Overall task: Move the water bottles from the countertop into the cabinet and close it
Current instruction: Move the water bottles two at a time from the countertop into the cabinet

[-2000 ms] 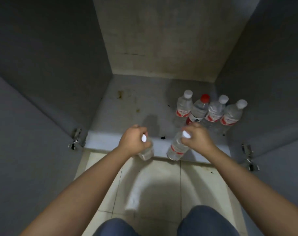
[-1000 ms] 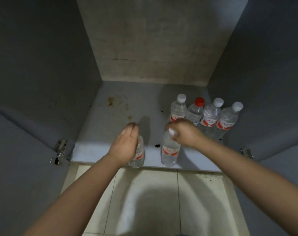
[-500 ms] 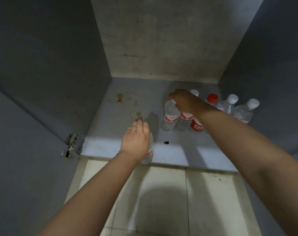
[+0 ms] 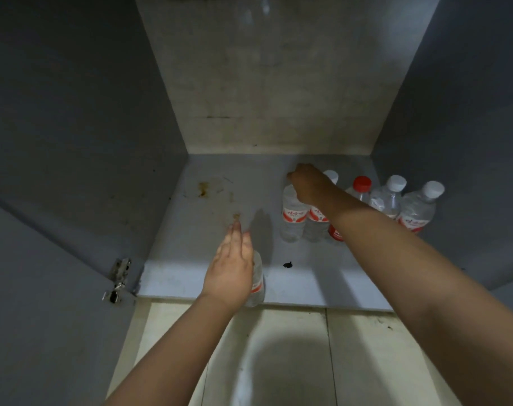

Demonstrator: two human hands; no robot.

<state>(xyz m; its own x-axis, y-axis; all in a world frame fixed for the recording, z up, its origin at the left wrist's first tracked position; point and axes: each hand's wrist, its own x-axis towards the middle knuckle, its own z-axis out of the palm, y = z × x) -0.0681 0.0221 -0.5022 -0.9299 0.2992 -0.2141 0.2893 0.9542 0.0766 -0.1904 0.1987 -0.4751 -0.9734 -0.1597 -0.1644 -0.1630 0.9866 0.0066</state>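
Note:
Inside the open cabinet, my right hand is closed over the cap of a clear water bottle with a red label. That bottle stands upright at the left end of a row. The row also holds a white-capped bottle, a red-capped bottle and two more white-capped bottles. My left hand hovers with straight fingers over another bottle. This one stands upright at the cabinet floor's front edge, with its cap hidden under my palm.
Grey cabinet side walls rise at left and right, with a stained back panel behind. A metal hinge sits at the lower left where the door swings open. A dark speck lies on the shelf. Pale floor tiles lie below.
My right hand carried its bottle from the front edge back to the left end of the row. My left hand set its bottle at the front edge and straightened its fingers.

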